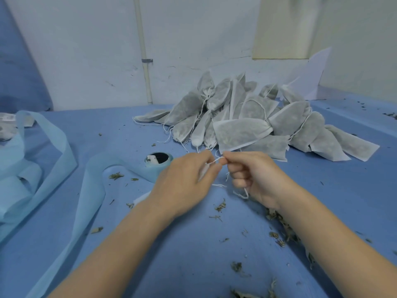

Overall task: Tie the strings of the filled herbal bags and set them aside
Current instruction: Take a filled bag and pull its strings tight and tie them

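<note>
I see the blue cloth [120, 130] covering the whole work surface, with a white wall behind it. On the far side, right of centre, sits the pile of herbal bags [247, 117], grey-white pouches heaped against each other, loose strings trailing toward me. To the left, a pale blue strip of fabric [53, 151] loops across the cloth and ends at a roll [159, 163] just left of the hands. In front of the pile, my left hand [187, 181] curls around a small white bag [203, 172], mostly hidden under the fingers. My right hand [253, 177] is just beside it, fingers curled, pinching the white string [216, 161] that runs taut between both hands; loose ends hang below the right fist. Dried herb crumbs [279, 224] scatter near my right wrist.
</note>
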Demonstrator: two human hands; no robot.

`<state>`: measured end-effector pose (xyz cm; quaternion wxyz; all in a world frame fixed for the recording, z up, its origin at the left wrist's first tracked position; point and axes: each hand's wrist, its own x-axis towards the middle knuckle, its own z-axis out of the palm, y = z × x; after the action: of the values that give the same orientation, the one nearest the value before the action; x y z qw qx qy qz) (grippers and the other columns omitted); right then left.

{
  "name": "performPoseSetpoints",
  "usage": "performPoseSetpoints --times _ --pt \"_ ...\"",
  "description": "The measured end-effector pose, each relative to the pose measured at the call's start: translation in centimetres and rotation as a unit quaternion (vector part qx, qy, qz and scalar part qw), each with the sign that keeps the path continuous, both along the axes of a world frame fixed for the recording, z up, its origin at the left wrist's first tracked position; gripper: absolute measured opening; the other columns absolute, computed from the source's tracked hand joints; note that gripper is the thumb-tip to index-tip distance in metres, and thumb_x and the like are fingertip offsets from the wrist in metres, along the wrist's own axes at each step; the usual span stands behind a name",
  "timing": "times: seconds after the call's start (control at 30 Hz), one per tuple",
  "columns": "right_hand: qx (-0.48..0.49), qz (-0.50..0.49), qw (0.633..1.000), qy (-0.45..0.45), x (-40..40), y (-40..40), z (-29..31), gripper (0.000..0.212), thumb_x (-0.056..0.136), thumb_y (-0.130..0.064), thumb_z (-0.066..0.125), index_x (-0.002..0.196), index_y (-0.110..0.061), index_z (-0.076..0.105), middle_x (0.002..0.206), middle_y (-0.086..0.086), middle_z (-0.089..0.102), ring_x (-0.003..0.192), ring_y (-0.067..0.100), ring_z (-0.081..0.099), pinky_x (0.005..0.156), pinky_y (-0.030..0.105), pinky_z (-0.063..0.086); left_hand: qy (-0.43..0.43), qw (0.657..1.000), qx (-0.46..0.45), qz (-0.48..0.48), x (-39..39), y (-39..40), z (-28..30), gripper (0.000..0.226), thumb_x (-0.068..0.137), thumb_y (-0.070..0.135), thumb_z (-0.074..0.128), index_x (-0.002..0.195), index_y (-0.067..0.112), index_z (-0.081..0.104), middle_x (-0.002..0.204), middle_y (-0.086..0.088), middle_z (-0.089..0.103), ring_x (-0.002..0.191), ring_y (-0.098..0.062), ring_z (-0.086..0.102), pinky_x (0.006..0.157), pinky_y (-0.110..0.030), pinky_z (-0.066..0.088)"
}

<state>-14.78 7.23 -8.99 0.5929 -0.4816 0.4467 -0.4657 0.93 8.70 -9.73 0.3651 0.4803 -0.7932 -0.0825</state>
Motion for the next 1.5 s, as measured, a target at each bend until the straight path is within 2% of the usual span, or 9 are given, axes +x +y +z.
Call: performPoseSetpoints --times 0.23,0.5,0.63,0.8,0.97,1.13,1.23,1.33,1.5 --pt "0.121 0.030 0.966 -0.226 0.2 0.3 0.5 0.008 0.074 -0.007 0.041 0.074 -0.008 0.049 0.045 -0.007 0.024 0.045 0.008 0.005 0.034 0.016 0.010 0.102 0.993 0.043 0.035 -0.2 -0.6 -0.2 0.017 0.096 0.022 0.047 0.081 0.019 0.055 0.068 0.014 0.056 0.065 0.005 0.049 0.062 -0.012 0.037" --pt "0.081 0.127 0.943 -0.296 1.5 0.9 -0.3 0.050 0.075 -0.001 0.040 0.104 -0.020 0.075 0.049 -0.004 0.031 0.047 0.008 0.010 0.037 0.016 0.012 0.320 0.940 0.112 0.042 -0.8 -0.4 -0.4 0.010 0.089 0.016 0.060 0.081 0.022 0.058 0.073 0.015 0.066 0.072 0.007 0.057 0.070 -0.008 0.040" --pt "0.036 0.109 0.974 -0.195 1.9 0.8 -0.7 0.056 0.086 0.003 0.032 0.117 -0.031 0.063 0.053 -0.003 0.035 0.047 0.008 0.011 0.039 0.017 0.013 0.330 0.936 0.087 0.087 -1.0 -0.1 -1.0 0.006 0.085 0.018 0.065 0.087 0.020 0.059 0.083 0.013 0.065 0.079 0.006 0.056 0.069 -0.005 0.038" --pt "-0.058 0.071 0.996 -0.015 2.5 1.0 -0.7 0.062 0.086 0.003 0.033 0.112 -0.044 0.064 0.055 -0.002 0.038 0.045 0.008 0.020 0.041 0.018 0.018 0.305 0.947 0.032 0.099 -1.1 0.2 -1.0 0.007 0.087 0.021 0.063 0.081 0.018 0.060 0.077 0.015 0.063 0.073 0.001 0.054 0.064 -0.007 0.038" --pt "-0.155 0.025 0.964 0.215 2.1 0.8 -1.0 0.067 0.088 -0.002 0.038 0.119 -0.059 0.055 0.054 -0.009 0.041 0.055 0.010 0.035 0.050 0.017 0.032 0.310 0.946 0.055 0.078 -1.1 0.3 -1.0 0.013 0.091 0.026 0.059 0.082 0.019 0.064 0.077 0.019 0.064 0.074 0.002 0.056 0.065 -0.007 0.039" --pt "-0.189 0.033 0.927 0.323 1.9 0.9 -1.1 0.071 0.087 -0.006 0.041 0.118 -0.069 0.046 0.057 -0.009 0.044 0.064 0.010 0.043 0.060 0.023 0.038 0.303 0.946 0.068 0.099 -1.1 0.0 -1.1 0.012 0.091 0.025 0.059 0.086 0.018 0.067 0.076 0.018 0.067 0.079 0.006 0.058 0.067 -0.004 0.039" --pt "-0.221 0.043 0.902 0.367 2.0 1.1 -1.2 0.064 0.089 -0.008 0.042 0.129 -0.057 0.043 0.064 -0.006 0.051 0.060 0.005 0.044 0.062 0.019 0.039 0.292 0.947 0.074 0.111 -1.3 -0.2 -1.2 0.014 0.093 0.022 0.055 0.092 0.015 0.067 0.082 0.013 0.069 0.080 0.000 0.060 0.068 -0.006 0.039" --pt "-0.269 0.031 0.881 0.388 2.6 1.3 -1.5 0.042 0.092 -0.006 0.043 0.129 -0.026 0.044 0.065 -0.002 0.058 0.059 0.002 0.047 0.059 0.014 0.037 0.279 0.949 0.076 0.125 -1.4 -0.3 -1.1 0.017 0.095 0.020 0.051 0.094 0.012 0.066 0.084 0.006 0.068 0.081 -0.009 0.060 0.067 -0.013 0.039" --pt "-0.302 -0.031 0.877 0.373 4.0 1.7 -2.1 0.019 0.096 -0.011 0.046 0.109 -0.019 0.036 0.057 -0.014 0.052 0.057 -0.004 0.051 0.057 0.012 0.038 0.260 0.954 0.054 0.135 -1.6 0.0 -1.1 0.012 0.094 0.019 0.051 0.087 0.018 0.061 0.069 0.018 0.055 0.065 0.013 0.050 0.063 -0.001 0.034"
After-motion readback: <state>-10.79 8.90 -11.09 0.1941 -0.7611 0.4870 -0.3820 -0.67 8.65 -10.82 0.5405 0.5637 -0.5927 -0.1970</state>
